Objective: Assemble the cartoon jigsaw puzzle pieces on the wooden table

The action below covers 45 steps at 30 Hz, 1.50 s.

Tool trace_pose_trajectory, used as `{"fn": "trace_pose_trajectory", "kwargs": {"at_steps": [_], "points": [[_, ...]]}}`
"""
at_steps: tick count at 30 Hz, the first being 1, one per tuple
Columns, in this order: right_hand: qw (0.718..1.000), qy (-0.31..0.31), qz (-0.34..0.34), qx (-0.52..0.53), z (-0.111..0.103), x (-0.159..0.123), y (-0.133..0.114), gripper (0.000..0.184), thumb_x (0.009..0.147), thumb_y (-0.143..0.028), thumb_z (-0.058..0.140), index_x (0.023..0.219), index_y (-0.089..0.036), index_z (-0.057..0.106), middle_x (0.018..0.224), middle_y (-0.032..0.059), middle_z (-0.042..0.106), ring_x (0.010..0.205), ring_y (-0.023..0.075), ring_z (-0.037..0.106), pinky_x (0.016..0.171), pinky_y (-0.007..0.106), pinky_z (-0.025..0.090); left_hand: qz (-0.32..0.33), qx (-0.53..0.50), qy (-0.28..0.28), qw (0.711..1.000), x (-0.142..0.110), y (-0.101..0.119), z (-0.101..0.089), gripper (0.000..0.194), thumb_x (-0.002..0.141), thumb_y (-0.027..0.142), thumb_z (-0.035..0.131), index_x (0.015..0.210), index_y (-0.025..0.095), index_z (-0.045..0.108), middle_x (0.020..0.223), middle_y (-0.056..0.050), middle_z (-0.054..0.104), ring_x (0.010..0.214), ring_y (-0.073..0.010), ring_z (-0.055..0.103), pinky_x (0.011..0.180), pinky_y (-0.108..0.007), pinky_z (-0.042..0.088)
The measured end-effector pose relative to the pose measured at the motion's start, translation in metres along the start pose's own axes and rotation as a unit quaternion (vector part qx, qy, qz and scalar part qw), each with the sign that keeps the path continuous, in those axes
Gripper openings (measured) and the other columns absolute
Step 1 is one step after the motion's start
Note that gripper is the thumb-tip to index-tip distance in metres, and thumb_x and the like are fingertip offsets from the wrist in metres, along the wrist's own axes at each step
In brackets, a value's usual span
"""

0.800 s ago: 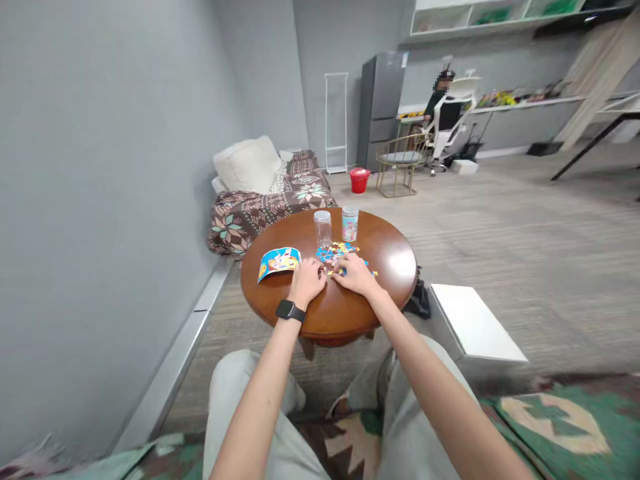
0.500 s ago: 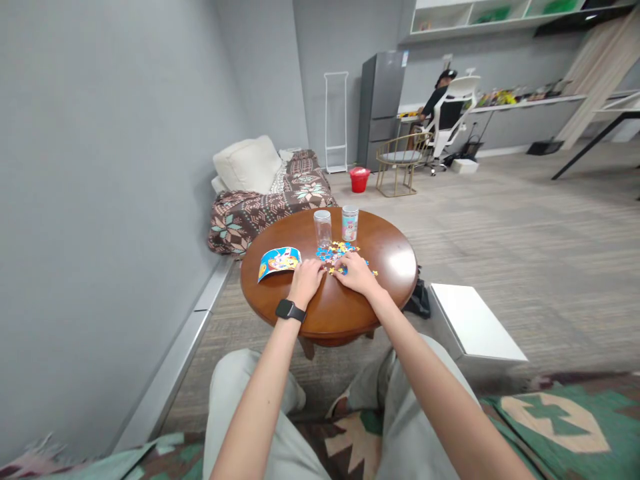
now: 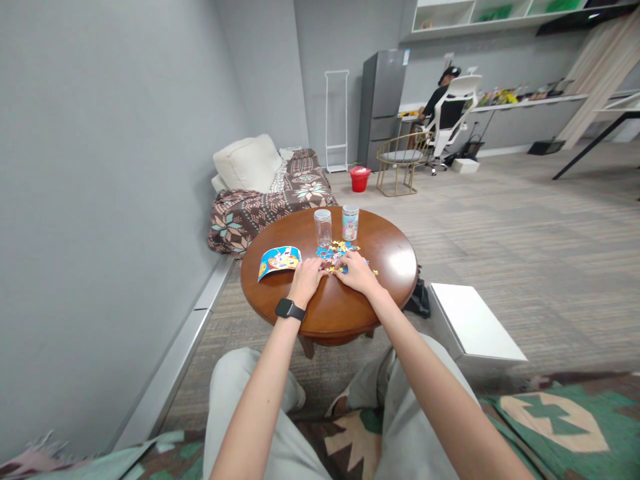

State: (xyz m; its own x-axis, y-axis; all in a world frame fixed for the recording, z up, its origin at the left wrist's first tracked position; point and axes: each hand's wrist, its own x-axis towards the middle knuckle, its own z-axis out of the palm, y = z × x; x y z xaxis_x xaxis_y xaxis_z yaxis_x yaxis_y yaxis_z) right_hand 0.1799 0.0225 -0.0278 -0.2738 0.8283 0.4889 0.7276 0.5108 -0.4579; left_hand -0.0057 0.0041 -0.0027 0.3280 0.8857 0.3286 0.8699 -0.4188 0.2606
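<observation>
Small blue, yellow and pink jigsaw pieces (image 3: 336, 251) lie in a loose pile on the round brown wooden table (image 3: 280, 233). My left hand (image 3: 306, 280), with a black watch on its wrist, rests at the near left side of the pile, thumb and fingers closed around a small jigsaw piece. Close by on the right, my right hand (image 3: 356, 272) bends over the near side of the pile, its fingertips pinched on another piece. The fingers partly hide both pieces. A curled picture sheet (image 3: 279, 260) in blue and yellow lies left of my left hand.
Behind the pile stand a clear jar (image 3: 323, 228) and a jar with a printed label (image 3: 350, 223). A white box (image 3: 477, 320) is on the floor at the right. Farther back are a red bin (image 3: 359, 180), a gold-framed chair (image 3: 403, 157) and a seated person (image 3: 435, 101).
My left fingers have shifted very slightly at the edge of the pieces. My right hand, the jars and the picture sheet stay practically where they were.
</observation>
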Motion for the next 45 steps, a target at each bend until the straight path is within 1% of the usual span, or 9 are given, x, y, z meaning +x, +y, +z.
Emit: {"fn": "trace_pose_trajectory", "kwargs": {"at_steps": [7,12,20,24,27,29,34,39,45], "points": [[1.0,-0.001,0.007,-0.008,0.0,0.001,0.0,0.006,0.083,-0.028,0.071,0.081,-0.022,0.069,0.096,0.008,0.065,0.098,0.0265,0.057,0.086,0.041,0.047,0.006,-0.016,0.002,1.0,0.0,-0.001,0.002,0.01,0.093,0.019,0.065,0.102,0.02,0.062,0.106,-0.006,0.073,0.103,-0.0254,0.063,0.092,-0.039,0.044],[1.0,-0.003,0.018,-0.014,-0.001,0.0,-0.002,0.008,0.082,-0.027,0.072,0.081,-0.022,0.067,0.098,0.0081,0.066,0.099,0.0267,0.057,0.087,0.041,0.047,0.011,-0.027,0.013,0.999,0.0,-0.002,0.004,0.013,0.091,0.018,0.066,0.103,0.018,0.06,0.104,-0.007,0.068,0.103,-0.0257,0.063,0.091,-0.039,0.047],[1.0,-0.013,0.0,-0.017,-0.003,0.0,-0.004,0.012,0.083,-0.029,0.071,0.074,-0.021,0.066,0.095,0.0081,0.064,0.097,0.0255,0.057,0.088,0.04,0.047,0.025,-0.055,0.033,0.998,0.002,-0.005,0.007,0.015,0.093,0.01,0.058,0.104,0.019,0.058,0.105,-0.006,0.061,0.1,-0.0217,0.064,0.091,-0.036,0.051],[1.0,-0.002,-0.008,-0.011,-0.002,0.0,-0.003,0.008,0.083,-0.028,0.07,0.084,-0.021,0.068,0.098,0.0091,0.066,0.099,0.0265,0.058,0.089,0.04,0.047,0.042,-0.088,0.059,0.993,0.002,-0.007,0.009,0.018,0.095,0.007,0.049,0.105,0.019,0.058,0.104,-0.006,0.06,0.099,-0.0203,0.063,0.091,-0.036,0.052],[1.0,0.008,-0.02,0.006,0.0,0.0,-0.001,0.013,0.086,-0.028,0.068,0.097,-0.021,0.069,0.103,0.0097,0.067,0.102,0.0271,0.058,0.09,0.041,0.047,0.06,-0.117,0.072,0.989,0.003,-0.006,0.009,0.017,0.096,0.007,0.048,0.103,0.019,0.058,0.104,-0.006,0.059,0.1,-0.0202,0.063,0.092,-0.036,0.052],[0.999,0.006,-0.035,0.016,0.001,0.001,0.001,0.013,0.088,-0.027,0.065,0.098,-0.022,0.07,0.102,0.0091,0.067,0.101,0.0263,0.058,0.091,0.041,0.047,0.071,-0.132,0.07,0.986,0.003,-0.005,0.009,0.015,0.095,0.008,0.05,0.102,0.019,0.057,0.104,-0.006,0.059,0.101,-0.02,0.063,0.093,-0.036,0.052],[0.998,0.004,-0.056,0.031,0.002,0.002,0.003,0.01,0.091,-0.024,0.061,0.085,-0.021,0.068,0.094,0.0076,0.066,0.096,0.0236,0.058,0.089,0.037,0.046,0.095,-0.145,0.06,0.983,0.002,-0.001,0.006,0.015,0.094,0.007,0.053,0.101,0.019,0.056,0.106,-0.006,0.06,0.102,-0.0188,0.063,0.094,-0.033,0.052],[0.996,0.008,-0.078,0.049,0.002,0.004,0.003,0.015,0.095,-0.025,0.056,0.085,-0.021,0.066,0.092,0.0074,0.066,0.094,0.0228,0.058,0.09,0.037,0.046,0.088,-0.114,0.034,0.989,0.002,0.0,0.003,0.013,0.093,0.008,0.055,0.101,0.018,0.057,0.104,-0.007,0.065,0.101,-0.0211,0.064,0.093,-0.035,0.051],[0.996,-0.002,-0.072,0.058,0.002,0.005,0.004,0.02,0.097,-0.024,0.051,0.085,-0.021,0.067,0.093,0.0074,0.066,0.097,0.0227,0.058,0.091,0.037,0.046,0.083,-0.072,0.017,0.994,0.002,0.004,-0.002,0.017,0.092,0.01,0.057,0.107,0.018,0.059,0.11,-0.008,0.068,0.106,-0.0237,0.066,0.093,-0.038,0.05]]}}
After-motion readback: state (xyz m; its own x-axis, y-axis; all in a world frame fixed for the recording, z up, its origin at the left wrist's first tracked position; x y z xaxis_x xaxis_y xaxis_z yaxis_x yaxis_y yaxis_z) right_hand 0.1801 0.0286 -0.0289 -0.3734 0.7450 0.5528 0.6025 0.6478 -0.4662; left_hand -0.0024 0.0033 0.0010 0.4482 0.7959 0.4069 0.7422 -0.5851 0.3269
